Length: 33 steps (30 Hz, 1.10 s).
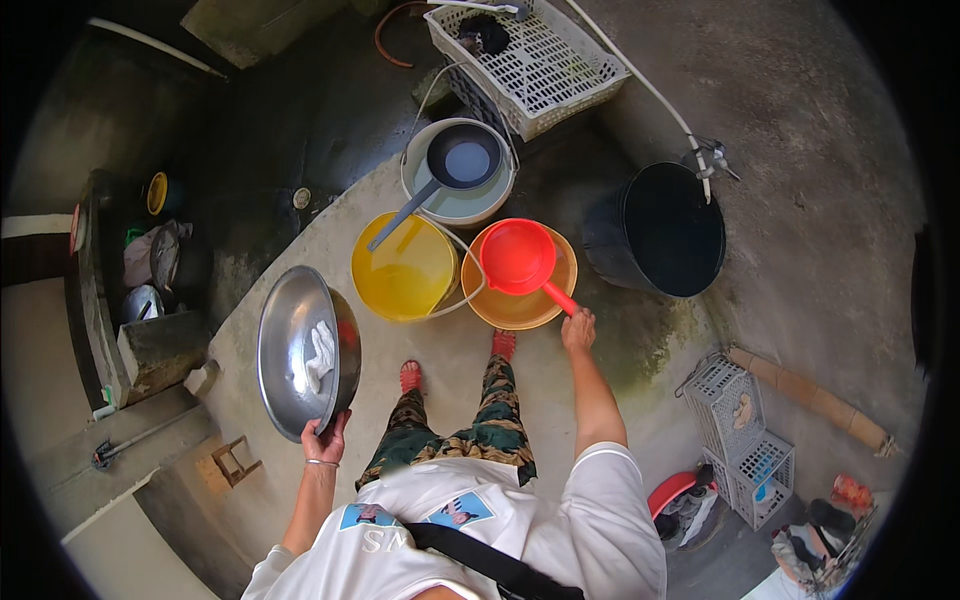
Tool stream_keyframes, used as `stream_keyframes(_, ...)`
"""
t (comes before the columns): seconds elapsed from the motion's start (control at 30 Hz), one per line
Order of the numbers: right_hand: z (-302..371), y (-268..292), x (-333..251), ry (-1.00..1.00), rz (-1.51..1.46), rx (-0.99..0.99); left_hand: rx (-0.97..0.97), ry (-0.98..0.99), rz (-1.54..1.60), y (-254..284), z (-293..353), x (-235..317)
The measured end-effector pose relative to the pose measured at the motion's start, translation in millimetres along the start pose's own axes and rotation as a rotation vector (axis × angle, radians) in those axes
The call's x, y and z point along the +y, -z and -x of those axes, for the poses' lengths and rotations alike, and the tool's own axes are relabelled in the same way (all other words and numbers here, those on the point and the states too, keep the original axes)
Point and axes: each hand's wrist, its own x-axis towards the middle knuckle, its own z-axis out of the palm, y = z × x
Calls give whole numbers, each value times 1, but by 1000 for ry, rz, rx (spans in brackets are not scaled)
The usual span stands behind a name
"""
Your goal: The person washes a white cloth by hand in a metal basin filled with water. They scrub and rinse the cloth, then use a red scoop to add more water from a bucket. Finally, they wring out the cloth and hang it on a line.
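Note:
My left hand (pixel 326 437) grips the lower rim of a wide metal basin (pixel 290 350), held out at my left and tilted. A crumpled white cloth (pixel 321 357) lies inside it. My right hand (pixel 577 330) is closed around the handle of a red ladle-like dipper (pixel 519 257), whose bowl is over an orange bucket (pixel 513 313). Left of that bucket stands a yellow bucket (pixel 403 268). Behind them, a dark grey long-handled dipper (pixel 464 157) rests in a whitish bucket of water (pixel 447 208), its handle reaching over the yellow bucket.
A large black bin (pixel 655 230) stands at the right below a wall tap (pixel 708 160) with a white pipe. At the back is a white plastic crate (pixel 540 80). Grey crates (pixel 725 408) and a red basin (pixel 673 490) sit lower right; a small wooden stool (pixel 235 462) is at left.

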Motion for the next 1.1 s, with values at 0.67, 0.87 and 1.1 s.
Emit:
stream_keyframes(0.67,-53,-4,-40,-173,-444,-894,95,-48,-62,3,15,-75)
stream_keyframes(0.87,4,21,-57,-47,5,-53,83,20,-129,-8,11,-70)
stream_keyframes(1.1,31,34,-73,-214,-490,-410,-3,27,-151,-6,20,-55)
